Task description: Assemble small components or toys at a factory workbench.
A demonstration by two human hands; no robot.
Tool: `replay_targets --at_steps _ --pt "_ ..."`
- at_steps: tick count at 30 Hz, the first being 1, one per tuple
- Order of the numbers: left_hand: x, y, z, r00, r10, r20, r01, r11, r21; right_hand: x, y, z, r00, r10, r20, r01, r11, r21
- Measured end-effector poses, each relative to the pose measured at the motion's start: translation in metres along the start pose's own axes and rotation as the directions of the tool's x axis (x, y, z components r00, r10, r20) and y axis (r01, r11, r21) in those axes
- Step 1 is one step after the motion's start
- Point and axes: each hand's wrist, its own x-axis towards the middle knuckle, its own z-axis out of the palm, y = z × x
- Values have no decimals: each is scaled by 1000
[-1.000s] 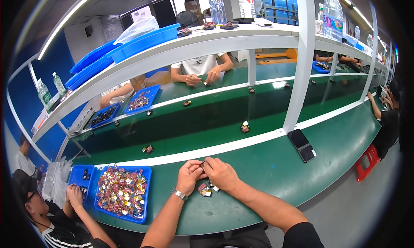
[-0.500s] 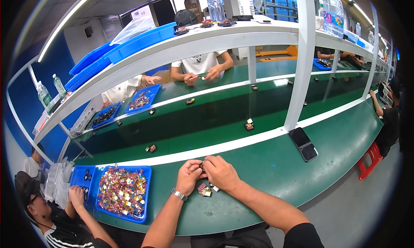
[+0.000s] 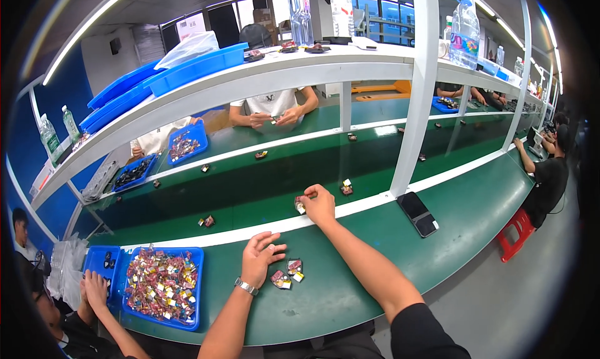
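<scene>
My right hand (image 3: 321, 206) reaches out to the white rail at the edge of the sunken green strip. Its fingers are closed on a small electronic module (image 3: 300, 204) with a dark shell and reddish and white parts. My left hand (image 3: 257, 258), with a metal watch on the wrist, hovers over the near green table (image 3: 375, 259), its fingers apart and nothing in them. Close to its fingertips lie two similar modules, one (image 3: 280, 279) nearer me and another (image 3: 294, 267) beside it, with reddish, white and yellow parts.
At left stands a blue tray (image 3: 199, 284) heaped with small reddish parts; a co-worker's hands (image 3: 94, 290) work beside it at another blue tray (image 3: 94, 254). A dark phone (image 3: 417, 214) lies right, near a white post (image 3: 417, 96). Several modules (image 3: 346, 186) dot the sunken strip.
My right hand has moved forward to the white rail with a module. My left hand has come away from it and opened. The whole view has shifted slightly.
</scene>
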Motion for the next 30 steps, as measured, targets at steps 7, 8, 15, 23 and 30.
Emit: replay_targets --at_steps 7,8,15,23,30 --pt "-3 -4 -15 1000 -14 3 14 999 37 22 19 -15 951 -306 35 287 839 -462" --pt "-3 -2 -13 1000 -7 0 7 1000 30 27 23 -34 947 -319 -35 246 794 -556" --pt "2 -4 -10 999 -35 26 33 996 78 51 66 -84 994 -79 -78 21 823 -567" --pt "2 5 -18 992 -124 17 121 985 120 -50 -34 -76 647 -317 694 346 932 103" --pt "1 10 -30 918 -291 271 282 957 74 -77 -71 -56 544 -453 706 569 818 86"
